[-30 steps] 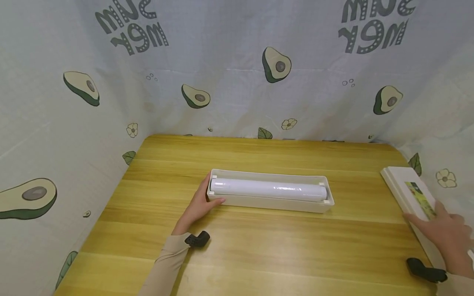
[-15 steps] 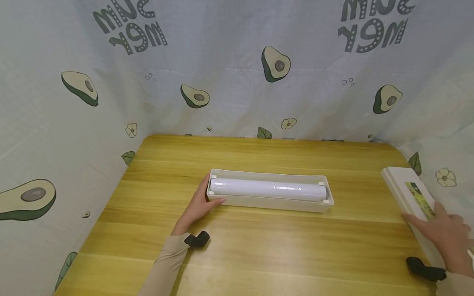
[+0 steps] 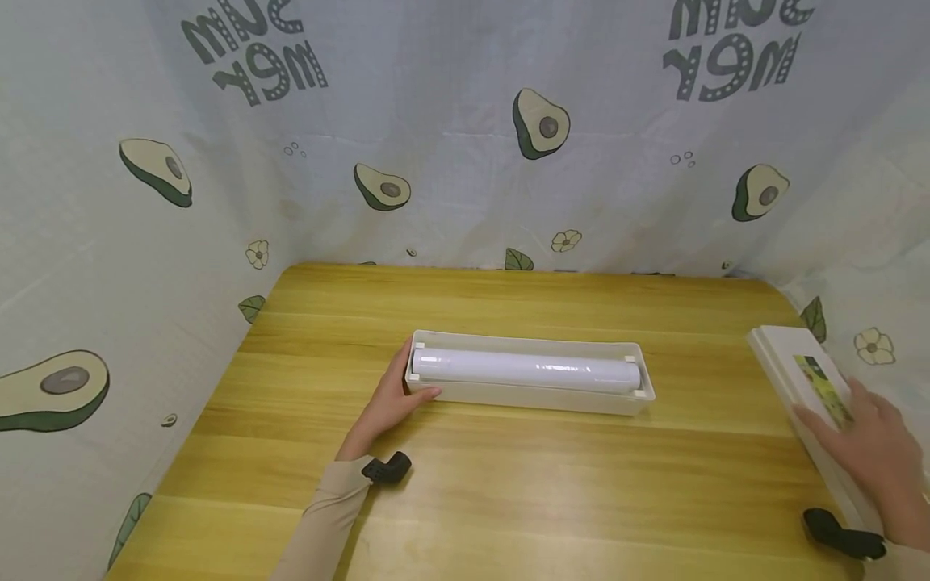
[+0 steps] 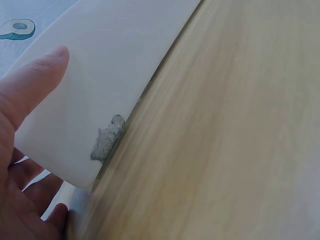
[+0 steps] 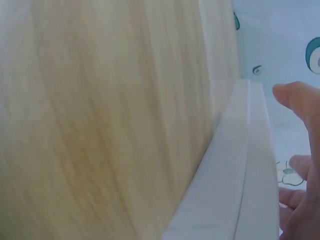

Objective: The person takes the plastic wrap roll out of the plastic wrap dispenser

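A long white dispenser box (image 3: 538, 399) lies across the middle of the table in the head view, its top uncovered. Inside it rests a shiny white roll of cling film (image 3: 523, 369). My left hand (image 3: 385, 407) grips the box's left end, thumb on the front wall (image 4: 115, 75) and fingers around the end. On the right, a long white lid (image 3: 781, 363) with a yellow-green label (image 3: 824, 391) lies at the table's edge. My right hand (image 3: 872, 448) is over its near part, with thumb and fingers apart; the right wrist view shows the thumb (image 5: 295, 97) off the lid.
The wooden table (image 3: 581, 484) has rounded far corners. A pale curtain (image 3: 450, 161) with avocado prints hangs behind it and along both sides. A grey crumpled patch (image 4: 107, 139) shows at the box's lower edge.
My right hand has risen slightly and shifted a little off the lid's side. The left hand, the box, the roll and the lid stay where they were.
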The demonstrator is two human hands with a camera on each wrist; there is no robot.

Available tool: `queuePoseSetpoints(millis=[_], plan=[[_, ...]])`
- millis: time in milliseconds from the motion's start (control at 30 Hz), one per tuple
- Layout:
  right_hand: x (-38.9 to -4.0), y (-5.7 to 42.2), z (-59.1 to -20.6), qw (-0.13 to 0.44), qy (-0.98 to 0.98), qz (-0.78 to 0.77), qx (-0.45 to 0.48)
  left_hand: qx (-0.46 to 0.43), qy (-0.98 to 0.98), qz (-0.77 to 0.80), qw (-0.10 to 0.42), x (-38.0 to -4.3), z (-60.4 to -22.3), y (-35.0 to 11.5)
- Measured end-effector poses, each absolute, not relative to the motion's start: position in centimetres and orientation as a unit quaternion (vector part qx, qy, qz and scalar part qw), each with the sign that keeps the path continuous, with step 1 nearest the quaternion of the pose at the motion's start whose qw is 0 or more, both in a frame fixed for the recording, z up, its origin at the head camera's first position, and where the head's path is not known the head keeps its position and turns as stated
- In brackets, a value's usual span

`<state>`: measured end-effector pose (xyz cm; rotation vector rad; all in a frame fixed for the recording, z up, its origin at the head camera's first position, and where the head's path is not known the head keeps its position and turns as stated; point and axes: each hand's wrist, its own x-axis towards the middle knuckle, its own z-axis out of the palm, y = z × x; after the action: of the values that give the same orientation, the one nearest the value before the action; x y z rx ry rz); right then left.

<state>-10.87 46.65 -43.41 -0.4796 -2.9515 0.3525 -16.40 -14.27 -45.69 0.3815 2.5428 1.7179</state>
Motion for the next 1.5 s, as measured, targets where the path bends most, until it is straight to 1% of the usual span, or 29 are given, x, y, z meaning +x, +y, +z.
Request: queuePoseSetpoints(millis=[233, 367, 400, 667, 833, 1067, 1300, 1500], plan=[[-11.2, 45.6, -43.2, 0.116, -0.976, 0.159, -0.094, 0.134, 0.824, 0.551, 0.012, -16.9, -46.6, -14.7], [-11.7, 45.4, -43.5, 0.130, -0.974, 0.177, -0.058, 0.137, 0.826, 0.546, 0.009, -16.9, -46.7, -14.8], [-11.8, 45.3, -43.6, 0.131, -0.973, 0.182, -0.050, 0.139, 0.827, 0.545, 0.006, -16.9, -46.7, -14.8], [-12.3, 45.1, -43.5, 0.147, -0.972, 0.185, -0.008, 0.135, 0.820, 0.555, 0.032, -15.6, -43.1, -14.0], [-11.9, 44.2, -43.3, 0.149, -0.967, 0.208, 0.004, 0.134, 0.819, 0.557, 0.037, -15.4, -43.1, -13.8], [-11.9, 42.9, -42.9, 0.172, -0.962, 0.213, 0.028, 0.132, 0.820, 0.557, 0.030, -15.2, -43.0, -13.8], [-11.9, 42.0, -42.9, 0.169, -0.955, 0.240, 0.049, 0.128, 0.822, 0.553, 0.034, -15.0, -43.1, -14.0], [-12.3, 41.5, -42.7, 0.172, -0.951, 0.244, 0.078, 0.129, 0.816, 0.563, 0.024, -16.2, -45.5, -14.2]])
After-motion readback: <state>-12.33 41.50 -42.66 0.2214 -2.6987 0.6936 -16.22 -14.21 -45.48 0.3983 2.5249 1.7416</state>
